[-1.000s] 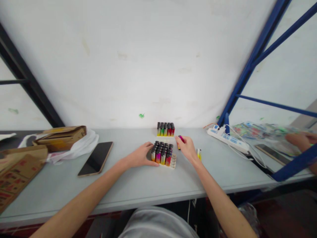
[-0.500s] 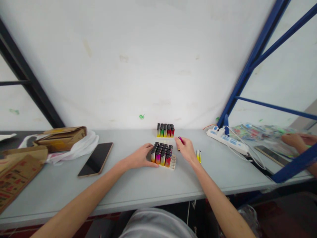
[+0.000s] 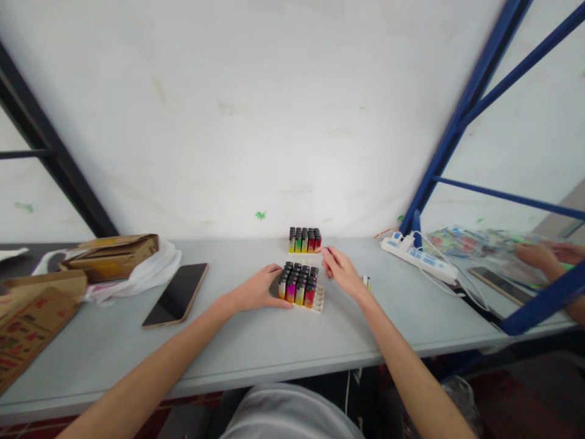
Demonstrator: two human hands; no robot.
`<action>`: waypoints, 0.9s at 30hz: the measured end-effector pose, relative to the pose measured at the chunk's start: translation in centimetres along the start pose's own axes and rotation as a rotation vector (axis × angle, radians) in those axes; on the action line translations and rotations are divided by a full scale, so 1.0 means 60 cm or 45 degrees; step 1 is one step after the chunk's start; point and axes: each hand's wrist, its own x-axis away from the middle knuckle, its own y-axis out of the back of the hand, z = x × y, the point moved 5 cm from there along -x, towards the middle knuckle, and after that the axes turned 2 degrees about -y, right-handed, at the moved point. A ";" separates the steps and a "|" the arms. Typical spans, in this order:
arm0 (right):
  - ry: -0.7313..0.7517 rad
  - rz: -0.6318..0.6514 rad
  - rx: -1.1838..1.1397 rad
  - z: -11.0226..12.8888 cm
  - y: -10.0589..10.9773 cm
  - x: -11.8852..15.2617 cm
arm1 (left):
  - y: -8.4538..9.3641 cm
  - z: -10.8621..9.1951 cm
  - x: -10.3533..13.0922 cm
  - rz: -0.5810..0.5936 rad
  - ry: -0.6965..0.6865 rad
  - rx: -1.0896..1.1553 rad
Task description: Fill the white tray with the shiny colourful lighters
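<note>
Several colored lighters with black tops point(image 3: 300, 286) stand in a pale tray point(image 3: 319, 300), whose right-hand column of holes shows bare. My left hand point(image 3: 262, 288) is wrapped round the left side of this tray and its lighters. Just beyond the tray's right back corner, my right hand point(image 3: 337, 268) pinches a purple lighter point(image 3: 327, 250), mostly hidden by the fingers. Behind, near the wall, a second block of lighters point(image 3: 304, 240) stands upright. A yellow and silver lighter point(image 3: 367, 282) is partly hidden behind my right wrist.
A phone point(image 3: 176, 295) lies to the left, beside cardboard boxes point(image 3: 114, 259) and a white plastic bag point(image 3: 159, 268). On the right are a power strip point(image 3: 418, 259) with cables and a blue frame point(image 3: 434, 161). Beyond it show another person's hands point(image 3: 542, 256) and a second phone point(image 3: 501, 286).
My right hand has moved slightly left with the purple lighter, which is now more hidden by the fingers. My right forearm covers more of the yellow and silver lighter. My left hand has stayed in place.
</note>
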 end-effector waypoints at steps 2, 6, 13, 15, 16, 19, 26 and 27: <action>0.008 0.118 -0.060 0.005 0.005 0.002 | 0.000 0.000 0.000 0.000 -0.002 0.007; 0.130 0.218 0.289 0.033 0.030 0.013 | 0.000 -0.001 0.001 0.004 0.002 0.024; 0.102 0.436 0.500 0.035 0.045 0.024 | -0.001 -0.004 -0.001 0.017 0.016 0.008; 0.094 0.499 0.477 0.030 0.043 0.024 | -0.001 -0.005 -0.001 0.024 0.026 0.009; 0.083 0.529 0.477 0.028 0.041 0.024 | -0.001 -0.005 -0.001 0.022 0.029 0.009; 0.049 0.564 0.523 0.027 0.039 0.025 | 0.000 -0.004 -0.001 0.006 0.026 0.008; 0.095 0.645 0.676 0.025 0.016 0.031 | -0.002 -0.004 0.000 0.025 0.024 0.011; 0.101 0.688 0.704 0.021 0.014 0.031 | -0.002 -0.004 0.000 0.024 0.021 0.013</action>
